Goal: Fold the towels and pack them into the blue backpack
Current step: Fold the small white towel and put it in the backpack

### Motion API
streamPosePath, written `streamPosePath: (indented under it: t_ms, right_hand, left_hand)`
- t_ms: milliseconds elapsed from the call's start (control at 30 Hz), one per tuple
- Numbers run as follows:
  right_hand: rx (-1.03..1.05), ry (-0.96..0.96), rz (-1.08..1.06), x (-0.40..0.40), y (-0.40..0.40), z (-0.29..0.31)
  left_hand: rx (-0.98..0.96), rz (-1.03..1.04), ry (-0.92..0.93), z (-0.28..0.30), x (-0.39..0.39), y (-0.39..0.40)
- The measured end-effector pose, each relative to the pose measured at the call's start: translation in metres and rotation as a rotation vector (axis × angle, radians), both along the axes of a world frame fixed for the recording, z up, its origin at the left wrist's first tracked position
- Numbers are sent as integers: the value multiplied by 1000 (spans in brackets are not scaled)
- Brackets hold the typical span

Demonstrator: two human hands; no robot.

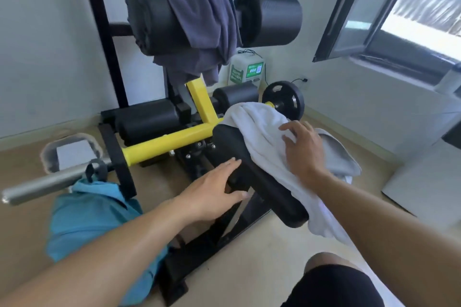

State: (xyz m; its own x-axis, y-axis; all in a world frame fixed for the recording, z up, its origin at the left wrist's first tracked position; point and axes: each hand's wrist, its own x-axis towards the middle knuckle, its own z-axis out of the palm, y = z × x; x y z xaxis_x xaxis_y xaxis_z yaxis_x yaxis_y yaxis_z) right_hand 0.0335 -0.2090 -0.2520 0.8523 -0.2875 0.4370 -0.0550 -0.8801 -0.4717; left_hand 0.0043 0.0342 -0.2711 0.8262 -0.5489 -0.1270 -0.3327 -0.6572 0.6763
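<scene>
Nothing is looking packed yet: the right hand [300, 148] is lying spread and flat on the white towel [264, 137] draped unfolded over the black pad [259, 182], the left hand [212, 197] is resting open against the pad's near edge, the dark towel [199, 20] is hanging on the upper roller, and the blue backpack [92, 217] is sitting on the floor at left

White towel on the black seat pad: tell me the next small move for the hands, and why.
Probably close the right hand on the white towel and lift it off the black seat pad. The towel lies draped and unfolded over the pad, the right hand rests open on it, and the left hand only rests on the pad's edge, so nothing grips the towel yet.
</scene>
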Motion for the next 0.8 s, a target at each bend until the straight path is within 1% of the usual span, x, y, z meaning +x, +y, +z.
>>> streamPosePath:
  t_ms: [67, 100, 133, 167, 233, 300, 367, 433, 500, 533, 567, 600, 633, 667, 733, 767, 800]
  right_hand:
    - [403, -46, -58, 6, 3, 31]
    - [552, -89, -59, 9, 6, 48]
    - [631, -125, -29, 14, 8, 65]
    - [654, -147, 21, 16, 13, 81]
    - [642, -177, 123, 17, 25, 111]
    - [615, -219, 243, 14, 41, 142]
    - [547, -197, 405, 4, 62, 172]
    - [489, -111, 617, -11, 86, 198]
    - [519, 22, 843, -29, 112, 215]
    - [554, 96, 951, -36, 124, 219]
    - [583, 170, 1048, -43, 136, 221]
    - [603, 238, 1125, -48, 147, 219]
    - [619, 290, 1176, -51, 157, 214]
    - [622, 316, 1195, -52, 167, 206]
    - [558, 303, 1150, -48, 181, 182]
    - [496, 287, 1098, -44, 185, 167]
    - [436, 287, 1042, -39, 188, 152]
  left_hand:
    - [25, 43, -60, 11, -5, 20]
    - [27, 71, -85, 20, -7, 29]
    - [21, 100, -104, 30, -9, 38]
    - [8, 122, -126, 39, -12, 46]
    - [-45, 163, -161, 52, -18, 58]
    - [-139, 227, -211, 59, -20, 69]
    - [-259, 289, -244, 65, -23, 78]
    - [-432, 331, -261, 80, -21, 88]
    - [-633, 332, -272, 105, -23, 98]
    - [-686, 300, -301, 118, -26, 103]
    - [-686, 252, -315, 128, -28, 109]
    - [-687, 194, -297, 136, -29, 116]
    - [-706, 154, -230, 142, -32, 122]
    - [-764, 128, -122, 144, -34, 128]
    - [-831, 132, 90, 141, -32, 139]
    - [-816, 150, 154, 134, -28, 143]
    - [-782, 177, 167, 124, -22, 149]
